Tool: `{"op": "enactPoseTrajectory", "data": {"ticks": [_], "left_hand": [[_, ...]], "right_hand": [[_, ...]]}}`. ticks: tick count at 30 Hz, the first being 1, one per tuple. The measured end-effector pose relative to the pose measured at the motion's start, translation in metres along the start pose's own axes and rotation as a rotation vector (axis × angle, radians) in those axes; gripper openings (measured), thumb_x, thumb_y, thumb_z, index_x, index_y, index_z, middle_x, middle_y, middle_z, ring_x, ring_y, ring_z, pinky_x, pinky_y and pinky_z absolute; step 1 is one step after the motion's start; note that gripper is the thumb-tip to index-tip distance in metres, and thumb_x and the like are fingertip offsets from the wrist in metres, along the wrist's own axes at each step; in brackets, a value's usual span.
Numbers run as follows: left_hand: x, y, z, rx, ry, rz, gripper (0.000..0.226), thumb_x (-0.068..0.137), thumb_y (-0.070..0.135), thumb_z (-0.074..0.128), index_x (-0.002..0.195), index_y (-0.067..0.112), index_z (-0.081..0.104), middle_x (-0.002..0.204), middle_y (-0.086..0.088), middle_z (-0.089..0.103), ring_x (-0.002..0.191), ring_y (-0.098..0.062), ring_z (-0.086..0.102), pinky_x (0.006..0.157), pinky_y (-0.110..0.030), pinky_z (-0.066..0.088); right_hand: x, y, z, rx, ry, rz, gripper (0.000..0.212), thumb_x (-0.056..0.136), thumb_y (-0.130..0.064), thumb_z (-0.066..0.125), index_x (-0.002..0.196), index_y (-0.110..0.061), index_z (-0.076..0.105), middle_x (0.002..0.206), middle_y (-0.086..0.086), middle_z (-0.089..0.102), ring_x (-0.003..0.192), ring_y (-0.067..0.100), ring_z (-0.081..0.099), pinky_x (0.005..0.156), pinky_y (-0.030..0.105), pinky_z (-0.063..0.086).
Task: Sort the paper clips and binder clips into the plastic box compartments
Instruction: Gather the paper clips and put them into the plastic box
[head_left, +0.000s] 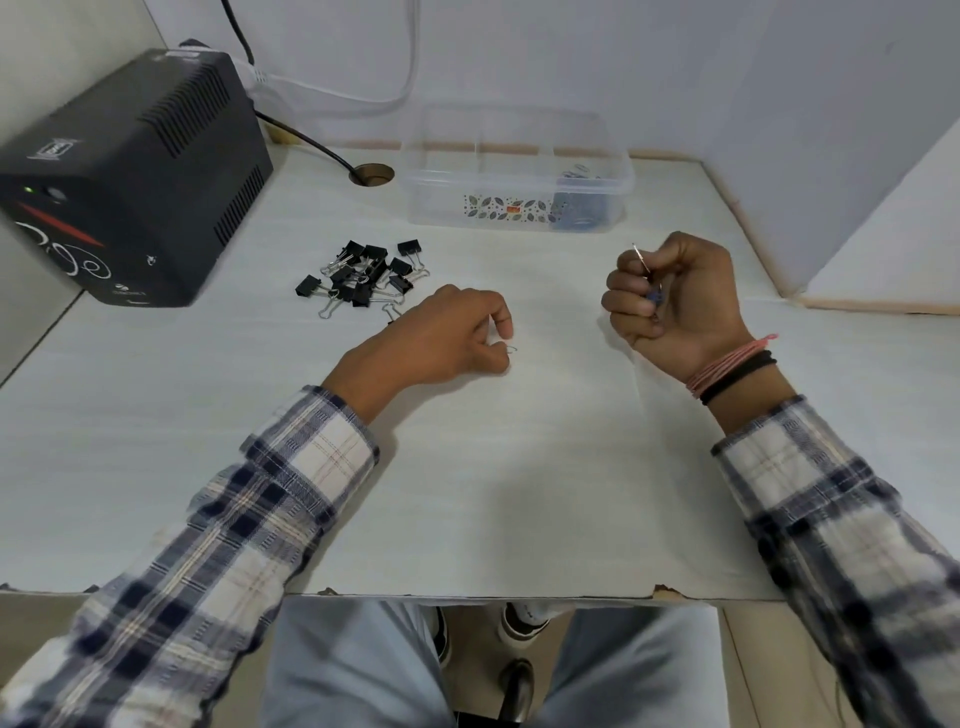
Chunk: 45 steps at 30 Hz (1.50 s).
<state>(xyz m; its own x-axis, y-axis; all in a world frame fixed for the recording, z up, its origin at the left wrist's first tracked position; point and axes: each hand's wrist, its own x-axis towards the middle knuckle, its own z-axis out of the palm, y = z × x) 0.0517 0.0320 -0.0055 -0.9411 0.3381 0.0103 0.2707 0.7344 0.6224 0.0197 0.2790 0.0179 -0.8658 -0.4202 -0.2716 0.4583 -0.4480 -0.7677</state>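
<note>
Left hand (441, 332) centre frame, fingers pinching small silver wire paper clip (511, 348) on white desk (467, 493). Right hand (670, 306) fisted round more clips. Black binder clips (366, 275) piled upper left; clear plastic compartment box (519, 171) top centre, blue clips in right section.

binder clips (363, 278) left, plastic box (519, 171) behind — right

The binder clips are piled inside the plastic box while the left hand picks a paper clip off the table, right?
Not quite: the head view shows the binder clips piled on the table, left of the plastic box. The left hand is indeed at a paper clip.
</note>
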Motion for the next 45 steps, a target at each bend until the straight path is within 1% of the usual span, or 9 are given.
{"op": "enactPoseTrajectory", "data": {"ticks": [11, 18, 23, 26, 31, 34, 38, 42, 45], "left_hand": [[0.003, 0.005, 0.000, 0.151, -0.090, 0.028, 0.007, 0.075, 0.021, 0.066, 0.079, 0.025, 0.062, 0.042, 0.018, 0.050, 0.052, 0.000, 0.046, 0.076, -0.045, 0.058], [0.002, 0.007, -0.001, 0.185, -0.112, 0.022, 0.010, 0.078, 0.030, 0.066, 0.074, 0.025, 0.058, 0.047, 0.023, 0.052, 0.055, -0.005, 0.045, 0.062, -0.031, 0.043], [0.001, 0.006, -0.003, 0.189, -0.086, 0.030, 0.018, 0.089, 0.033, 0.060, 0.073, 0.025, 0.057, 0.057, 0.013, 0.051, 0.059, -0.007, 0.046, 0.059, -0.027, 0.038], [-0.001, 0.005, -0.006, -0.062, -0.090, -0.005, 0.021, 0.096, 0.025, 0.057, 0.076, 0.018, 0.059, 0.059, 0.017, 0.054, 0.056, -0.002, 0.044, 0.054, -0.016, 0.035], [0.002, 0.008, -0.009, -1.081, -0.138, -0.141, 0.016, 0.089, 0.011, 0.041, 0.074, 0.014, 0.045, 0.065, 0.001, 0.043, 0.053, -0.011, 0.028, 0.044, -0.025, 0.015], [0.005, 0.013, -0.007, -1.454, -0.094, -0.231, 0.006, 0.073, 0.014, 0.045, 0.069, 0.017, 0.042, 0.066, -0.002, 0.046, 0.052, -0.011, 0.029, 0.041, -0.023, 0.015], [0.009, 0.018, 0.001, -1.641, -0.067, -0.338, 0.007, 0.065, 0.015, 0.045, 0.071, 0.017, 0.044, 0.058, 0.001, 0.042, 0.045, -0.011, 0.031, 0.039, -0.020, 0.013], [0.024, 0.023, 0.001, -1.735, -0.008, -0.543, 0.016, 0.089, 0.013, 0.042, 0.084, 0.006, 0.056, 0.062, -0.002, 0.048, 0.050, -0.009, 0.037, 0.033, -0.016, 0.023], [0.045, 0.037, -0.013, -1.756, 0.080, -0.669, 0.020, 0.096, 0.012, 0.045, 0.094, -0.003, 0.057, 0.071, -0.012, 0.054, 0.059, -0.014, 0.043, 0.038, -0.019, 0.039]], "right_hand": [[0.009, 0.013, -0.005, 0.174, -0.038, 0.043, 0.002, 0.068, -0.016, 0.044, 0.070, -0.015, 0.044, 0.063, -0.003, 0.037, 0.043, 0.009, 0.030, 0.039, 0.022, 0.011], [0.012, 0.019, -0.004, 0.163, -0.036, 0.066, 0.003, 0.067, -0.016, 0.043, 0.070, -0.015, 0.043, 0.061, -0.002, 0.038, 0.042, 0.010, 0.030, 0.042, 0.021, 0.009], [0.012, 0.021, -0.004, 0.207, -0.072, 0.059, 0.009, 0.066, -0.018, 0.040, 0.071, -0.013, 0.046, 0.061, 0.000, 0.039, 0.042, 0.011, 0.033, 0.041, 0.019, 0.010], [0.012, 0.021, -0.004, 0.222, -0.066, 0.063, 0.012, 0.074, -0.023, 0.045, 0.075, -0.012, 0.048, 0.061, -0.001, 0.039, 0.042, 0.011, 0.033, 0.039, 0.019, 0.012], [0.016, 0.021, -0.005, 0.264, 0.023, 0.100, 0.029, 0.095, -0.031, 0.045, 0.073, -0.013, 0.048, 0.061, -0.002, 0.040, 0.042, 0.010, 0.033, 0.039, 0.021, 0.012], [0.017, 0.023, -0.004, 0.303, 0.058, 0.110, 0.028, 0.098, -0.026, 0.042, 0.074, -0.013, 0.048, 0.063, -0.002, 0.042, 0.042, 0.010, 0.034, 0.037, 0.020, 0.014], [0.016, 0.022, -0.002, 0.375, 0.117, 0.111, 0.024, 0.097, -0.019, 0.041, 0.077, -0.010, 0.051, 0.069, 0.003, 0.049, 0.049, 0.014, 0.043, 0.039, 0.020, 0.023], [0.014, 0.010, 0.005, 0.452, 0.276, 0.124, 0.024, 0.099, -0.015, 0.042, 0.088, -0.002, 0.058, 0.078, 0.016, 0.059, 0.067, 0.024, 0.056, 0.052, 0.026, 0.046], [0.014, -0.014, 0.016, 0.375, 0.351, 0.125, 0.024, 0.101, -0.015, 0.039, 0.098, 0.001, 0.057, 0.092, 0.021, 0.059, 0.077, 0.029, 0.058, 0.064, 0.032, 0.048]]}}
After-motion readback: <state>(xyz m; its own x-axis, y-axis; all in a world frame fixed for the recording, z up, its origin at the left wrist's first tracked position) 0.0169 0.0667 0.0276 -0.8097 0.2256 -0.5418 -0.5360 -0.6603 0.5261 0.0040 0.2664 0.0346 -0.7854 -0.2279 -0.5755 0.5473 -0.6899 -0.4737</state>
